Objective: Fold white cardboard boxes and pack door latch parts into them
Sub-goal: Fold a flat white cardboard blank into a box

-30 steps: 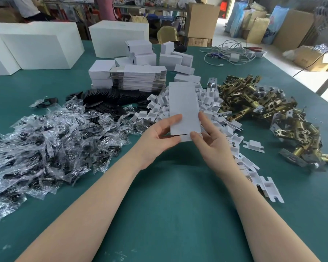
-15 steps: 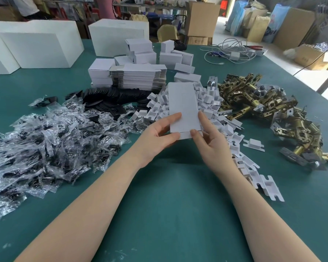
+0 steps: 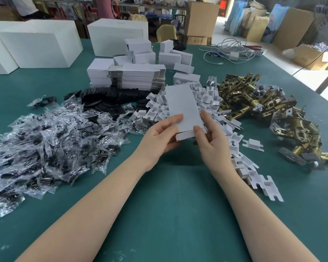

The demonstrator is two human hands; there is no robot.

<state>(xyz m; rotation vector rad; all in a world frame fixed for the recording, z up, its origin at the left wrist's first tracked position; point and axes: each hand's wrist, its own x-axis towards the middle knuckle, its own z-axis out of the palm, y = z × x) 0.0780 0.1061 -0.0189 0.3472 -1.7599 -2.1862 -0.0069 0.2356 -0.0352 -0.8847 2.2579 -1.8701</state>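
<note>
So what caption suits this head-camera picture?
Both hands, left and right, hold a flat white box blank above the green table.

A flat white cardboard box blank is held upright above the heaped brass door latches.

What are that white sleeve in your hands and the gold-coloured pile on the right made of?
The white sleeve looks like thin matte cardboard: flat, creased, with a folded flap at its near end. The gold-coloured pile seems to be metal, perhaps brass-plated, judging by its shiny reflections and stamped shapes.
</note>
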